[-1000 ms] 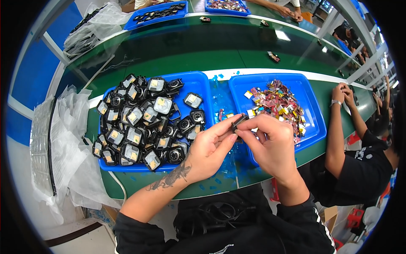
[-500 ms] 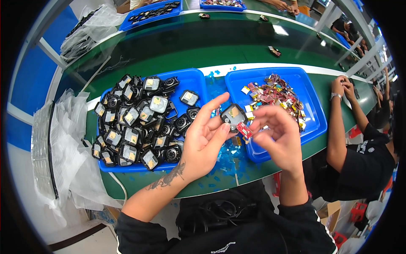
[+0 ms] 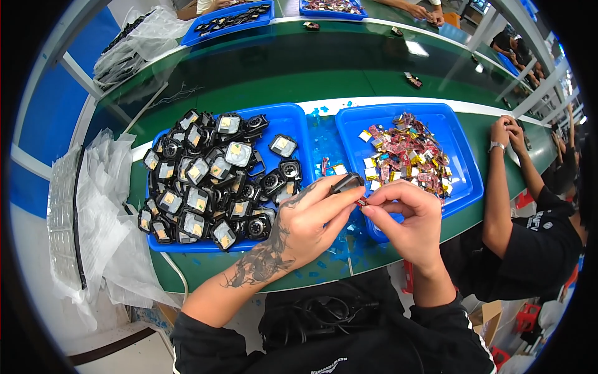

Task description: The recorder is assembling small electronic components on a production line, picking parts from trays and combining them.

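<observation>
My left hand has its back turned up and grips a black watch case, seen nearly edge-on. At the near side of the case, the thumb and forefinger of my right hand pinch a small red circuit board. Whether the board is still joined to the case cannot be made out, since fingers cover that spot. To the left, a blue tray is heaped with similar black watch cases. On the right, a second blue tray holds a pile of red circuit boards and small silvery-yellow parts.
Blue film scraps litter the green bench between the trays. Behind runs a green conveyor belt carrying a few small pieces. White plastic sheeting hangs at the left. A co-worker's arms rest on the bench at right.
My left hand has rolled from palm-up to back-up, tipping the watch case edge-on. My right fingers, loosely spread before, have come together on the red circuit board.
</observation>
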A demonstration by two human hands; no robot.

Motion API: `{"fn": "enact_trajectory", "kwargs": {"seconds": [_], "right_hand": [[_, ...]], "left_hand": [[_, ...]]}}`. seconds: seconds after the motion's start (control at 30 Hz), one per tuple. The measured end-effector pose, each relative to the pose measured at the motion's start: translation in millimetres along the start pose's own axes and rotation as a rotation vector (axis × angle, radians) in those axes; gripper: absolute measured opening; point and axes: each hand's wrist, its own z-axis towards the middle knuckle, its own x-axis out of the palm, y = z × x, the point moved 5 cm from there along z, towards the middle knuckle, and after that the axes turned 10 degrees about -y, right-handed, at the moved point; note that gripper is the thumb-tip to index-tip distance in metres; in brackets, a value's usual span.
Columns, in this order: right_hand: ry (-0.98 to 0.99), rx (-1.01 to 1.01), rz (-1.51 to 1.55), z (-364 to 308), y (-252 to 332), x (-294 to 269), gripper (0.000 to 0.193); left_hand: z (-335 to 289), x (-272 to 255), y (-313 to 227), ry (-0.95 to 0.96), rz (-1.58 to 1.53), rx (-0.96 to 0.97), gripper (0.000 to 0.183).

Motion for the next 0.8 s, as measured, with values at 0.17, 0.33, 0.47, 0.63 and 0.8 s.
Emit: {"fn": "enact_trajectory", "kwargs": {"seconds": [0.17, 0.33, 0.47, 0.63, 0.8], "right_hand": [[-0.033, -0.17, -0.29, 1, 2, 5, 0.01], [0.044, 0.06, -0.011, -1, -6, 3, 0.005], [0.17, 0.319, 0.402, -5, -17, 4, 0.007], [0.082, 0.285, 0.356, -11, -10, 7, 0.01], [-0.054, 0.013, -0.04, -7, -9, 8, 0.021]], "left_hand": [[-1, 0, 1, -0.01, 0.09, 0.053, 0.027], [-1, -1, -1, 0.039, 0.151, 0.127, 0.022], [-6, 5, 13, 0.188, -0.193, -0.371, 0.014], [-11, 12, 22, 0.374, -0.357, -0.809, 0.013], [-16, 15, 25, 0.224, -0.606, -0.754, 0.033]]}}
